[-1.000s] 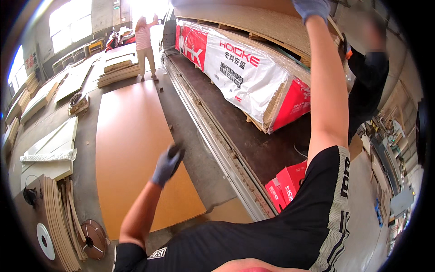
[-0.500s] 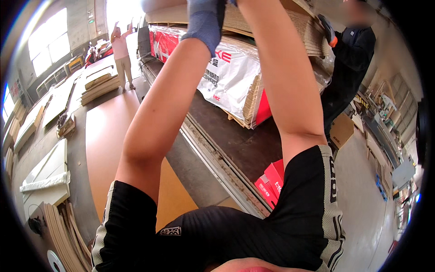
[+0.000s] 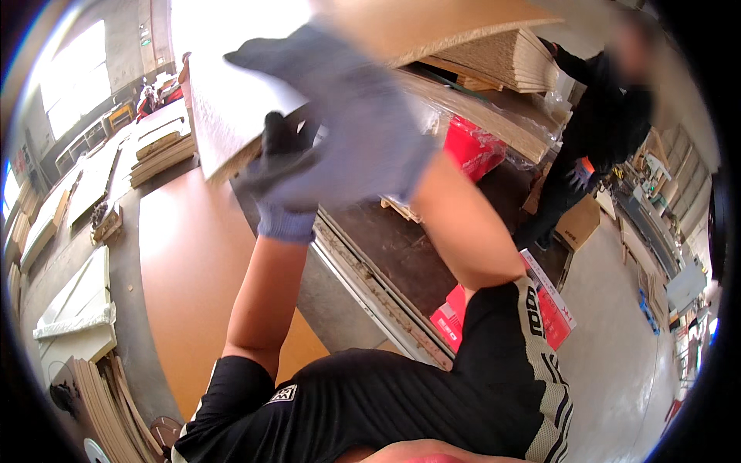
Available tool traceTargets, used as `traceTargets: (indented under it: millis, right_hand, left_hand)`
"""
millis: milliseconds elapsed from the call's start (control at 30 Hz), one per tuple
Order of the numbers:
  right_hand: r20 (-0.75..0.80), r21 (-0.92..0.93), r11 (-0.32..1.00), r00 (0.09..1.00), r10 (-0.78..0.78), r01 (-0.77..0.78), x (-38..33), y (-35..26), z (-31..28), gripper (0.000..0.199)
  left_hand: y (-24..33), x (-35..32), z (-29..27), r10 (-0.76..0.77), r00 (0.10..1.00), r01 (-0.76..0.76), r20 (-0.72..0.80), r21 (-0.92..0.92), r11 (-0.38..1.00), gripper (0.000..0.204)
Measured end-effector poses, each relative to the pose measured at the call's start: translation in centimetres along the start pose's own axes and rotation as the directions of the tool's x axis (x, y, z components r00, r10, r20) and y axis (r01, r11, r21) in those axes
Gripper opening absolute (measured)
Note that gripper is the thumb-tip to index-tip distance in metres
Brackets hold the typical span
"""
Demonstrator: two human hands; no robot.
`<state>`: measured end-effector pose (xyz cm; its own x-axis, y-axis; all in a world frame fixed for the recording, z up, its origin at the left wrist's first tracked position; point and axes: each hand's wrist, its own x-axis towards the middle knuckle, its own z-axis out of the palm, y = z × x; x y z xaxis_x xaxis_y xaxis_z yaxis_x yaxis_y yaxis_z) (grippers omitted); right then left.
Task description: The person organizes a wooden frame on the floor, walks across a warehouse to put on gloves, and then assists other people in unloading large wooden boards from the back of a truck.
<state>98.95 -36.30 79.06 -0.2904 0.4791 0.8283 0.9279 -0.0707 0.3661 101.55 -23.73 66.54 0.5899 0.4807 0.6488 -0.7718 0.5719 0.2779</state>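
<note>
Both my hands wear blue-grey work gloves with dark palms. My left hand (image 3: 282, 177) is closed at the lower edge of a raised chipboard sheet (image 3: 231, 127) with a white face; my right glove partly hides its fingers. My right hand (image 3: 363, 116), smeared by motion, crosses in front of the left, a dark finger stretched over the white face. Whether it grips the sheet, I cannot tell. Behind my right hand, a brown-faced board (image 3: 455, 27) with a rough edge juts over the board stack (image 3: 502, 62).
A co-worker (image 3: 602, 116) in black stands right of the stack, one arm raised to it. Red cartons (image 3: 552, 309) lie near my right elbow on the dark truck-like bed (image 3: 401, 255). A large brown sheet (image 3: 185, 278) lies on the floor at left, with more board piles (image 3: 162, 147) beyond.
My hands have come down from the top edge into view, with the white-faced sheet beside them. My right hand has swung left across my left. The co-worker has lowered one hand.
</note>
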Motion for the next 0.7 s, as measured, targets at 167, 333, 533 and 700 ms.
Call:
traceTargets:
  millis: [167, 333, 533, 700]
  right_hand:
    - [-0.59, 0.467, 0.723, 0.429, 0.684, -0.509, -7.9, 19.5, -8.9, 0.052]
    - [-0.064, 0.872, 0.044, -0.024, 0.998, -0.487, -12.4, 30.1, -16.6, 0.053]
    - [-0.328, 0.451, 0.288, 0.144, 0.934, -0.845, -9.1, 12.3, -4.7, 0.059]
    - [0.25, 0.669, -0.214, -0.055, 0.967, -0.712, -18.8, -3.1, -0.6, 0.063]
  left_hand:
    - [6.5, -6.0, -6.1, 0.073, 0.98, -0.089, -0.184, -0.079, 0.993, 0.061]
    - [13.8, -15.1, -11.6, 0.036, 0.907, -0.131, -0.42, -0.199, 0.971, 0.07]
    - [21.0, -32.1, -30.3, -0.084, 0.543, -0.207, -0.836, -0.23, 0.951, 0.063]
    - [29.1, -48.7, -48.9, 0.018, 0.111, -0.058, -0.994, 0.012, 0.998, 0.065]
